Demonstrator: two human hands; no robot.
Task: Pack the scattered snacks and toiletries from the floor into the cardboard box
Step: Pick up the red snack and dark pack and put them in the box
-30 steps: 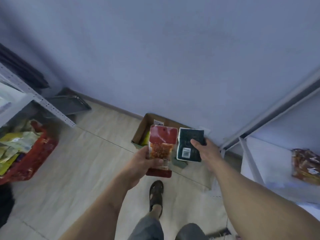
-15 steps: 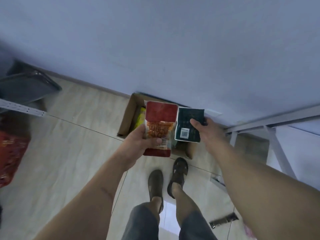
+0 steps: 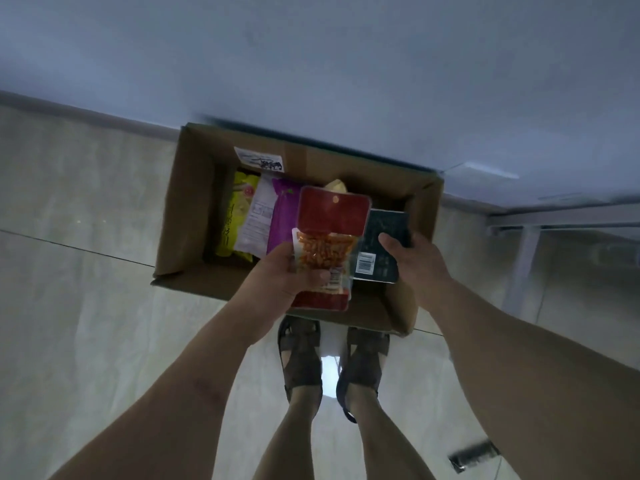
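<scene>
This looks like a storeroom. Pale floor tiles (image 3: 86,306) meet a bare wall (image 3: 311,64), and a metal shelving frame (image 3: 526,244) stands at right.

We see a pale tiled floor (image 3: 86,306) meeting a blue-grey wall (image 3: 311,57); a white metal rack (image 3: 526,244) stands at three o'clock.

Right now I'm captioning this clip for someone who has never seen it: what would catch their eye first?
The red snack bag, gripped in the left hand at the centre of the picture, stands out most. Beside it, the right hand holds a dark packet. Both hover over the open cardboard box on the floor by the wall, with yellow and purple packs already inside.
</scene>
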